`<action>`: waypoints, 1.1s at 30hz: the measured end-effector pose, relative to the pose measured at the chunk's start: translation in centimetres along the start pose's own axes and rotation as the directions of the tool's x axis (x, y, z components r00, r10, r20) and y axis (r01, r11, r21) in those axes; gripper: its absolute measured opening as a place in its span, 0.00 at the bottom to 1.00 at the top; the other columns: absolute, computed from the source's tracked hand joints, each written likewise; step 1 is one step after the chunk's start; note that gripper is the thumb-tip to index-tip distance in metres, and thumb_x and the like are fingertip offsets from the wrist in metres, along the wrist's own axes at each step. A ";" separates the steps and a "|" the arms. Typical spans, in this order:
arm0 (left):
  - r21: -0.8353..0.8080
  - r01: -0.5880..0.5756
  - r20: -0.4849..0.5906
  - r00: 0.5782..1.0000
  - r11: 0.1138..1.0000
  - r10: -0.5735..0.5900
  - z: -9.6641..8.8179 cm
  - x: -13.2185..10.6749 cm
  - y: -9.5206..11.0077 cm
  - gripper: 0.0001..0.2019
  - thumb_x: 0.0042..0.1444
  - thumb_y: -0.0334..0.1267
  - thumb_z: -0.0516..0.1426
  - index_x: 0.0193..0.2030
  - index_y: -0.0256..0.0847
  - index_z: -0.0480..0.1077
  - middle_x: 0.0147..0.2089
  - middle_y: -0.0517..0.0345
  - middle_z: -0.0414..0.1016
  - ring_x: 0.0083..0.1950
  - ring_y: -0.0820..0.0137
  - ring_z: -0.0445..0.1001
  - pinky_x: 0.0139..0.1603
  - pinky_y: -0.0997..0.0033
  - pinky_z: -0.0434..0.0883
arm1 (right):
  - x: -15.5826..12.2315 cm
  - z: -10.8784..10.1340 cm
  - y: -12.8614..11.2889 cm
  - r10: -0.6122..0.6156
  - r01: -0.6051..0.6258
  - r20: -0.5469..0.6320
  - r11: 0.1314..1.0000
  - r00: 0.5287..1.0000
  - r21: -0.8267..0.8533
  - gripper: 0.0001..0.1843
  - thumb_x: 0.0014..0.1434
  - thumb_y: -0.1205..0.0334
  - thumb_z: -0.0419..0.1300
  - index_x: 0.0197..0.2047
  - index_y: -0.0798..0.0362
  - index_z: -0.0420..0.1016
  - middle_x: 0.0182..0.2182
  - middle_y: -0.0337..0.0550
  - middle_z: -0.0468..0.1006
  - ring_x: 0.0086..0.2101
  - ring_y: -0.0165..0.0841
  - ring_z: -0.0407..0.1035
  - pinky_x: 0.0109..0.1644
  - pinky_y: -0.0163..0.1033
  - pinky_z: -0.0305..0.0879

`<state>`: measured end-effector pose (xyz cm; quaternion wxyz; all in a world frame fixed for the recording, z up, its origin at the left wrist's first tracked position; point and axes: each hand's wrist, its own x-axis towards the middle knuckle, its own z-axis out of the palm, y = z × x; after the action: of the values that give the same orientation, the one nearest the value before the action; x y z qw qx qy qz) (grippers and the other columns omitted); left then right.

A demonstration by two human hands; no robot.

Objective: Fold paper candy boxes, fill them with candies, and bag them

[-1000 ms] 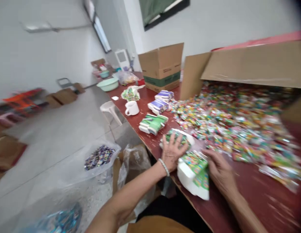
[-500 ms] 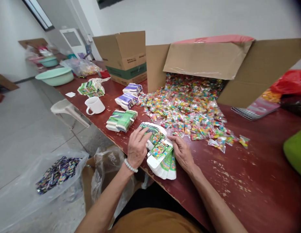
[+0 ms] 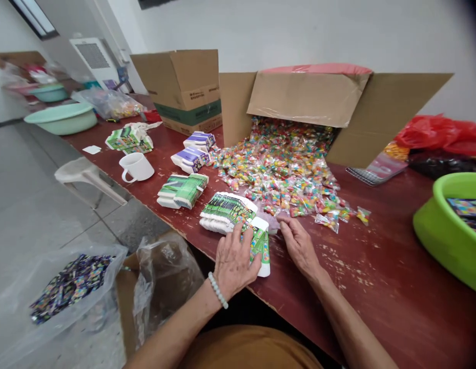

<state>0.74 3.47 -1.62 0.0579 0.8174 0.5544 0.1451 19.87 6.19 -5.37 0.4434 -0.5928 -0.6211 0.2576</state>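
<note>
My left hand (image 3: 234, 261) lies flat, fingers spread, on a small stack of green and white printed cards (image 3: 261, 243) at the near edge of the dark red table (image 3: 384, 277). My right hand (image 3: 299, 246) rests beside that stack on its right, fingers curled against the tabletop near the cards' far end. A larger fanned stack of the same green cards (image 3: 227, 210) lies just beyond my left hand. A heap of small colourful sweet packets (image 3: 284, 169) spills from a tipped cardboard box (image 3: 330, 107) right behind both hands.
More card bundles, green (image 3: 183, 189) and purple (image 3: 191, 160), a white mug (image 3: 135, 167) and an upright carton (image 3: 184, 89) stand to the left. A lime green basin (image 3: 441, 230) sits at the right. Plastic bags (image 3: 72, 282) hang below the table's edge.
The view has swung right and steadied. My left hand slid back from the far stack onto the near cards, which now lie squared together. My right hand stayed beside them.
</note>
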 end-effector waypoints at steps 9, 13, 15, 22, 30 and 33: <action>-0.274 -0.063 0.035 0.997 0.960 0.075 0.8 1.9 0.3 0.35 0.50 0.37 0.58 0.64 0.37 0.52 0.61 0.41 0.63 0.64 0.56 0.61 0.63 0.55 0.63 | -1.6 0.7 1.6 -0.118 0.173 0.130 0.761 0.985 -0.625 0.07 0.61 0.65 0.54 0.38 0.52 0.73 0.37 0.51 0.73 0.38 0.42 0.64 0.41 0.43 0.60; -0.294 -0.063 0.098 0.991 0.954 0.096 0.8 2.7 0.9 0.38 0.47 0.43 0.62 0.64 0.39 0.52 0.62 0.42 0.63 0.64 0.54 0.62 0.62 0.52 0.64 | -0.8 1.1 1.2 -0.015 0.103 0.133 0.721 0.991 -0.685 0.06 0.61 0.67 0.53 0.36 0.53 0.71 0.36 0.52 0.72 0.37 0.43 0.64 0.38 0.42 0.57; -0.291 -0.077 0.098 0.989 0.954 0.109 0.8 2.9 1.1 0.38 0.48 0.42 0.62 0.64 0.40 0.52 0.62 0.43 0.62 0.64 0.55 0.61 0.62 0.53 0.64 | -0.5 0.9 1.1 -0.006 0.096 0.134 0.730 0.991 -0.676 0.07 0.60 0.68 0.52 0.40 0.54 0.71 0.37 0.52 0.72 0.38 0.42 0.64 0.38 0.42 0.58; -0.309 -0.097 0.111 0.984 0.946 0.138 0.6 3.0 0.9 0.35 0.51 0.42 0.60 0.65 0.39 0.52 0.61 0.43 0.63 0.63 0.56 0.63 0.62 0.54 0.64 | 0.4 -0.6 0.7 0.038 0.084 0.210 0.837 0.977 -0.541 0.12 0.63 0.64 0.51 0.48 0.50 0.70 0.42 0.45 0.73 0.41 0.37 0.69 0.39 0.37 0.60; -0.215 -0.058 0.136 0.987 0.975 0.088 0.8 2.7 1.5 0.37 0.52 0.45 0.59 0.67 0.37 0.50 0.63 0.39 0.61 0.63 0.53 0.63 0.61 0.51 0.64 | 1.2 -1.2 0.0 0.140 -0.059 0.208 0.933 0.968 -0.355 0.15 0.64 0.59 0.48 0.48 0.48 0.73 0.42 0.45 0.78 0.44 0.40 0.71 0.44 0.40 0.63; -0.208 -0.044 0.101 0.993 0.977 0.066 1.3 2.2 2.3 0.40 0.52 0.44 0.59 0.68 0.37 0.48 0.65 0.36 0.58 0.65 0.50 0.59 0.61 0.47 0.62 | 0.4 -1.7 -0.1 0.248 -0.210 0.231 0.962 0.941 -0.175 0.19 0.66 0.56 0.43 0.54 0.49 0.67 0.40 0.46 0.78 0.37 0.38 0.74 0.38 0.40 0.67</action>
<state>3.94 4.76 -1.86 0.1675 0.8289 0.5096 0.1588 21.34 6.23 -4.34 0.2831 -0.6552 -0.6160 0.3335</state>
